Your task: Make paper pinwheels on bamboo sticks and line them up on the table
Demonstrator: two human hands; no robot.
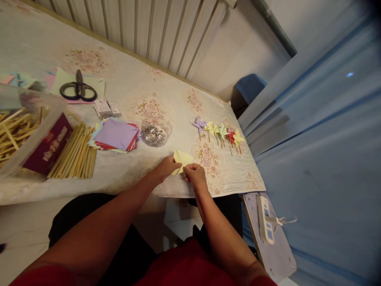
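Observation:
A pale yellow paper square (183,159) is pinched between both my hands just above the table's near edge. My left hand (164,167) grips its left side with closed fingers. My right hand (195,174) holds its lower right corner, fingers curled. The paper looks partly folded. A row of several finished paper pinwheels (218,131) on sticks lies on the flowered tablecloth (125,83) just beyond my right hand.
A clear bowl of silvery pins (155,134) sits beyond my left hand. Left of it lie a stack of coloured paper squares (116,135), wooden sticks (76,153), a dark red box (49,145), small white boxes (106,108) and black scissors (78,90). A power strip (266,219) rests at lower right.

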